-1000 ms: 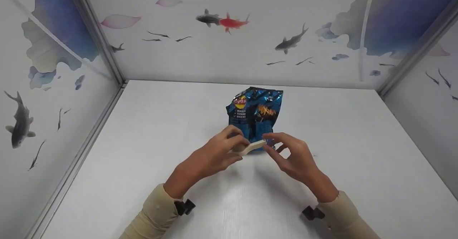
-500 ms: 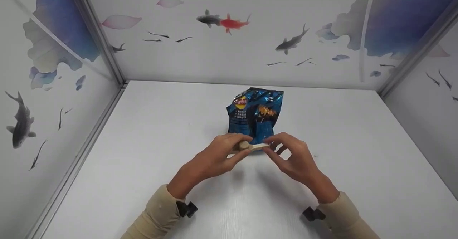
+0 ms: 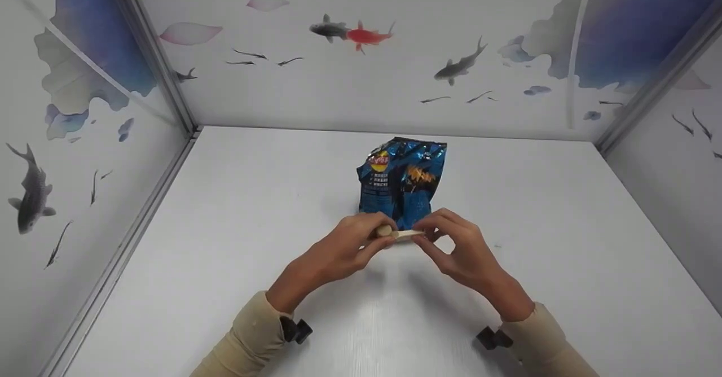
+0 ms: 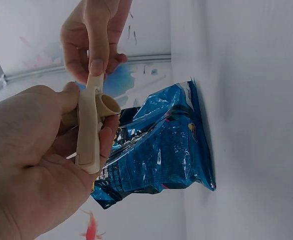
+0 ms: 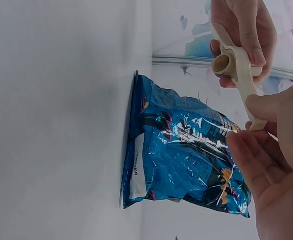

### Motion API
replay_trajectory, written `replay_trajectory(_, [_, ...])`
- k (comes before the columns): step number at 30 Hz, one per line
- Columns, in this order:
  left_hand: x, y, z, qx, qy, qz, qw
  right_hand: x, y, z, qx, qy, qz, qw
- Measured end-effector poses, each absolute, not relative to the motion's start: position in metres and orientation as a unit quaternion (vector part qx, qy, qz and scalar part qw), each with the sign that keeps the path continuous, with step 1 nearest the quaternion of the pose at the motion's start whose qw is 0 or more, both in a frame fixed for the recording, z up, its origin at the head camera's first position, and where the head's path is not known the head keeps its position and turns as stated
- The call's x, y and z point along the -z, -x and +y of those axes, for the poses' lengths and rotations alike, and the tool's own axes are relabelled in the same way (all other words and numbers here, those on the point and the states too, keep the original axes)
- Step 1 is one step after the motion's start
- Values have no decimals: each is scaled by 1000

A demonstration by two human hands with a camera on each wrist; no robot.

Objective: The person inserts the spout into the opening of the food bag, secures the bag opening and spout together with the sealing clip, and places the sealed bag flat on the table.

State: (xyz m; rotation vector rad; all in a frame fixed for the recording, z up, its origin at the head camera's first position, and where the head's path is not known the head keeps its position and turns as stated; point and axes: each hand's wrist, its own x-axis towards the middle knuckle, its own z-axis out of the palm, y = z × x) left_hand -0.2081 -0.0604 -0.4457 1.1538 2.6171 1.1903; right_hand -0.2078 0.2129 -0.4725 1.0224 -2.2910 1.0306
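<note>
A cream plastic bag clip (image 4: 88,130) with a round, hollow spout (image 5: 223,64) is held between both hands, above the table. My left hand (image 3: 352,244) grips its body, thumb on one side and fingers on the other, around the spout. At the clip's other end my right hand (image 3: 454,241) pinches the narrow tip between thumb and fingers. Right behind the hands stands a blue, shiny chip bag (image 3: 400,182), upright on the table, its lower part partly hidden by the hands in the head view.
The white tabletop (image 3: 254,196) is bounded by a back wall (image 3: 361,100) and side walls printed with fish and lotus leaves. Metal rails (image 3: 148,49) run along the corners. Black wrist mounts (image 3: 296,330) sit at both cuffs.
My left hand has shifted slightly right and re-gripped the clip, which has turned from a slant to nearly level. The round spout end now shows. My right hand stays about in place.
</note>
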Motion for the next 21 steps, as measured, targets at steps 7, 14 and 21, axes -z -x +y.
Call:
replay_trajectory(7, [448,207,-59,-384,-371,846,19,471,204,210,-357,-364,-833,213])
replay_trajectory(14, [449,207,-59,-382,-364,849,20,470,201,207,-342,-360,-836,232])
replay_trajectory(21, [447,206,-58,-380,-365,850,19,471,199,208,-339,-353,-841,230])
